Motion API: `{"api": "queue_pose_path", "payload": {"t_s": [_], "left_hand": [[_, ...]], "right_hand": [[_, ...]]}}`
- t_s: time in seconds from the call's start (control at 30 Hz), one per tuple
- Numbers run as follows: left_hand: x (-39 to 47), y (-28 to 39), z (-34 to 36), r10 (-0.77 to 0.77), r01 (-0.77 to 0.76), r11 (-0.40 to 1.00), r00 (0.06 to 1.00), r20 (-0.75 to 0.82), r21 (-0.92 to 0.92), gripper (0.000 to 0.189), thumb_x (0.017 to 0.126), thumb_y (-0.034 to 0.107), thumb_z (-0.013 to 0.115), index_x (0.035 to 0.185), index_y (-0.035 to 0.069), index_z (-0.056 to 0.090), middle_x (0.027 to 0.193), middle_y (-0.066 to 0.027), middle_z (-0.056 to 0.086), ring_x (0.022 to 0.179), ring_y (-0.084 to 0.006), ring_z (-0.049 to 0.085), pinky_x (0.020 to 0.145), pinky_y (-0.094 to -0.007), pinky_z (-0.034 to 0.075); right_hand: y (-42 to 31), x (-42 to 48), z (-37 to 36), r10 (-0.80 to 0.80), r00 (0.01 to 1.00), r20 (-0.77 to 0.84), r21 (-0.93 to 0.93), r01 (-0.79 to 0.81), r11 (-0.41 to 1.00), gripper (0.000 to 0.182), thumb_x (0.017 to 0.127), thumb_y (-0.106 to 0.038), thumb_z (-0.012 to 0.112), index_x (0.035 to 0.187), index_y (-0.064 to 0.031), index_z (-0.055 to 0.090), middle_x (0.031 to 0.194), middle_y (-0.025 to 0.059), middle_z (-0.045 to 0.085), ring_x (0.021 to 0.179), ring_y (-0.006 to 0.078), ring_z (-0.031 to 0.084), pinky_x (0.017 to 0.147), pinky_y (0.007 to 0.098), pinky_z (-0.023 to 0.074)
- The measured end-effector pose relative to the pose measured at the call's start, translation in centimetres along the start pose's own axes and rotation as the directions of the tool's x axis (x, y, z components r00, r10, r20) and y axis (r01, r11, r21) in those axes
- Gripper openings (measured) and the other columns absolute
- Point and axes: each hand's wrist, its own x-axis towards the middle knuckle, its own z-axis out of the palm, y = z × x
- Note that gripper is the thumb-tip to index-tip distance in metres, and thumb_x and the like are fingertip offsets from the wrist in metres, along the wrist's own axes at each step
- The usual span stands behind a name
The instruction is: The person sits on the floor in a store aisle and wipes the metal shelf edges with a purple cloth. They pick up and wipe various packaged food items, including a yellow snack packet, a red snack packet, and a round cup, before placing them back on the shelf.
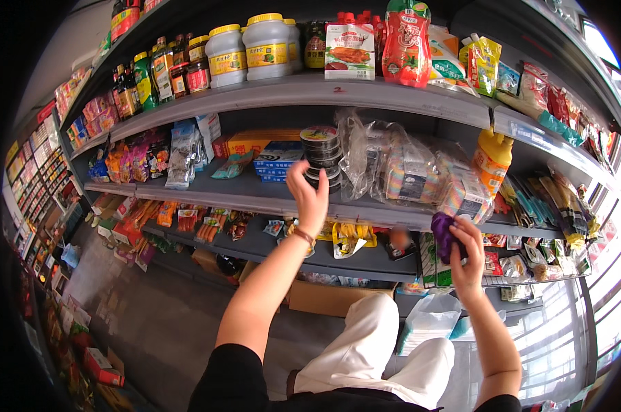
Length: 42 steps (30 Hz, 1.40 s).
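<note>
On the middle shelf stands a stack of round black tins (321, 144) with clear lids. My left hand (309, 198) is raised at the foot of this stack, thumb and fingers apart; whether the fingertips touch the lowest tin I cannot tell. A crumpled purple cloth (443, 237) is gripped in my right hand (467, 250), in front of the shelf's edge. Flat blue boxes (277, 165) lie left of the tins. To their right are packs wrapped in clear plastic (408, 170), and a yellow bottle (492, 159) stands beyond them.
The upper shelf (290, 95) holds large jars (266, 49), sauce pouches (407, 46) and bottles. Below, another shelf (284, 252) carries packaged snacks, with a wire basket (506, 278) at right. Cardboard boxes (318, 298) and a stack of clear plastic containers (429, 322) sit near my knees.
</note>
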Motion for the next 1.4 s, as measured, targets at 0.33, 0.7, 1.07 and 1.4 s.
{"api": "queue_pose_path", "payload": {"t_s": [0.33,0.7,1.07,1.4], "left_hand": [[7.4,-3.3,4.7,-0.291,0.229,0.94,0.923,0.25,0.252,0.11,0.07,0.055,0.079,0.146,-0.005,0.026,0.135,-0.0289,0.047,0.126,-0.0426,0.045,0.108,-0.053,0.029],[-5.4,9.1,-9.0,-0.429,0.497,0.684,0.866,0.257,-0.534,0.084,0.085,0.009,0.073,0.147,0.008,0.017,0.139,-0.0142,0.039,0.122,-0.0246,0.049,0.1,-0.0382,0.046],[-15.2,16.9,-12.2,0.075,0.193,0.901,0.812,0.578,-0.388,0.119,0.068,0.013,0.088,0.153,0.007,0.005,0.154,-0.0247,0.018,0.134,-0.035,0.039,0.111,-0.0464,0.035],[-15.6,19.1,-12.4,0.093,0.17,0.889,0.843,0.529,-0.426,0.12,0.071,0.007,0.085,0.152,0.006,-0.003,0.154,-0.0251,0.017,0.132,-0.0345,0.042,0.108,-0.0454,0.04]], "right_hand": [[-3.0,-12.9,1.0,0.78,0.622,0.07,0.779,-0.522,0.347,0.041,0.092,0.003,0.045,0.132,-0.0006,0.048,0.13,0.0121,0.055,0.122,0.022,0.053,0.106,0.0341,0.0394],[-4.9,-12.9,0.1,0.772,0.501,0.391,0.918,-0.154,-0.365,0.044,0.098,-0.026,0.054,0.137,-0.0075,0.046,0.139,0.0093,0.05,0.13,0.024,0.046,0.112,0.0441,0.0321],[-12.1,-6.0,-1.4,0.098,0.991,-0.094,0.097,-0.089,0.991,0.056,0.072,0.007,0.069,0.125,-0.0023,0.056,0.135,0.0232,0.051,0.118,0.0374,0.055,0.098,0.0425,0.0462],[-12.3,-8.4,-1.1,-0.01,1.0,-0.021,-0.109,0.008,0.994,0.047,0.064,0.002,0.069,0.111,-0.0035,0.068,0.12,0.013,0.063,0.099,0.0297,0.062,0.083,0.038,0.051]]}}
